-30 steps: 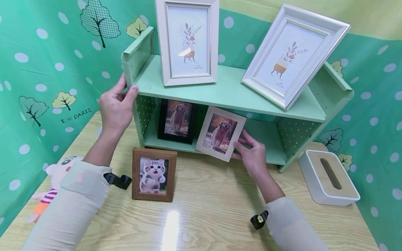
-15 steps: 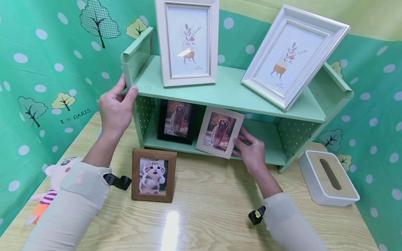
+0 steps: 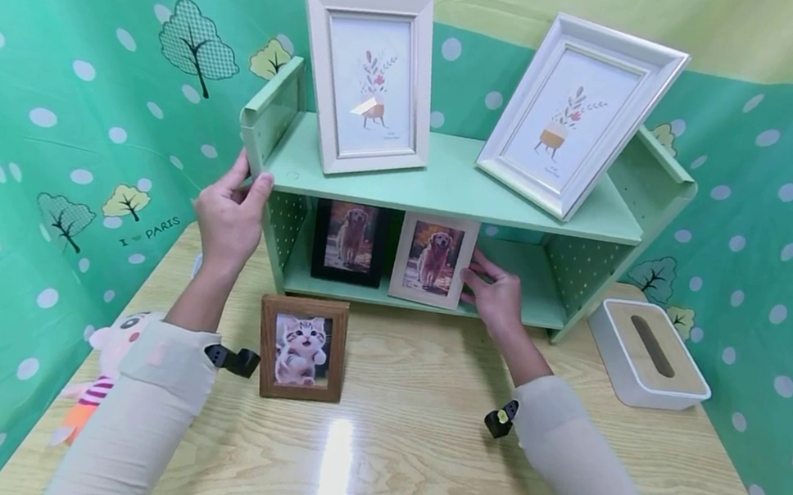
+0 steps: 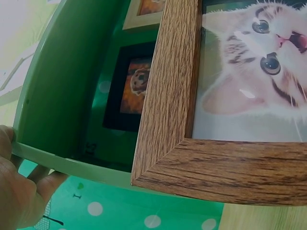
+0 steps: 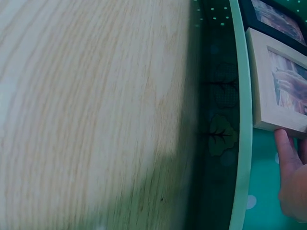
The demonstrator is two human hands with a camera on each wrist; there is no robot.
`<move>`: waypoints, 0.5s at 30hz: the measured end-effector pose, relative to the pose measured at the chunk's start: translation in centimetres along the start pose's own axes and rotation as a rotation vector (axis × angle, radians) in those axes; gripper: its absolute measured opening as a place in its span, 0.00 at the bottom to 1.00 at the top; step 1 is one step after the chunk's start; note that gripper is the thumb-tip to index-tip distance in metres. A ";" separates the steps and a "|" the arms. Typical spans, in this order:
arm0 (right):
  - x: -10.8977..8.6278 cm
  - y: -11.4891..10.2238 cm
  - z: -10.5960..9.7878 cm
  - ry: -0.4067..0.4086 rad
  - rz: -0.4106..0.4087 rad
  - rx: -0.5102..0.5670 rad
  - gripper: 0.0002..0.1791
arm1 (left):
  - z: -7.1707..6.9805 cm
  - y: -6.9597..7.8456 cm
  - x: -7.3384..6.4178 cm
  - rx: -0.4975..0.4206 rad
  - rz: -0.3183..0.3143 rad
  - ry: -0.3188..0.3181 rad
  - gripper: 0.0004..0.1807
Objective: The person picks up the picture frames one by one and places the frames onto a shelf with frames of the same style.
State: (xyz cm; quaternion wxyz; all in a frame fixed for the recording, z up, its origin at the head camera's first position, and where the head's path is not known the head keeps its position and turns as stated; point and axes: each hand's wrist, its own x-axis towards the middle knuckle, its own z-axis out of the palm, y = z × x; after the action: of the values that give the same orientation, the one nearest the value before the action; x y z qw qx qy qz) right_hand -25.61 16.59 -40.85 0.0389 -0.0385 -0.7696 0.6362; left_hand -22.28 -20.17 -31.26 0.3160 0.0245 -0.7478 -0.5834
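Left hand (image 3: 227,218) curled round the left side panel of the green shelf (image 3: 452,155), thumb up front, fingers behind the panel edge. Gripping it; no gap seen between thumb and panel. Left wrist view shows the same grip, fingers wrapped round the shelf edge.

Right hand (image 3: 499,300) at the right edge of the cream frame (image 3: 434,260), the one with a dog photo. Thumb on the edge, other fingers bent partly behind it, so a light pinch; right wrist view has a fingertip touching the frame's side. Hands well apart, one at the shelf's side, one at the opening of its lower level.

Cream frame is in the lower level, near upright, bottom edge by the front lip; can't tell if its full weight is on the board. Black frame (image 3: 350,242), also a dog photo, just beside it, to its left and a bit further back.

Brown frame (image 3: 302,349), kitten photo, upright on the counter (image 3: 420,416) in front of the shelf, near the left forearm. Two white frames, left one (image 3: 365,83) and right one (image 3: 582,117), on the top level. White box (image 3: 639,356) with a slotted wooden lid at right.
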 end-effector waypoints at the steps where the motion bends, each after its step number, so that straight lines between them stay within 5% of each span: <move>1: 0.1 0.0 0.0 0.002 0.000 -0.005 0.28 | 0.0 0.0 0.0 0.000 0.000 -0.001 0.25; 15: 0.5 0.2 0.1 0.006 -0.031 -0.020 0.28 | 0.1 -0.1 -0.1 0.009 0.013 0.002 0.25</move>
State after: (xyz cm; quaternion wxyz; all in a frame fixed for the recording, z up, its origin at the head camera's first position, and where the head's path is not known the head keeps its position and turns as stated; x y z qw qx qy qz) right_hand -26.15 16.56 -41.08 0.0506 -0.0286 -0.7764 0.6275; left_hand -22.28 -20.13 -31.41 0.3206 0.0216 -0.7502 -0.5779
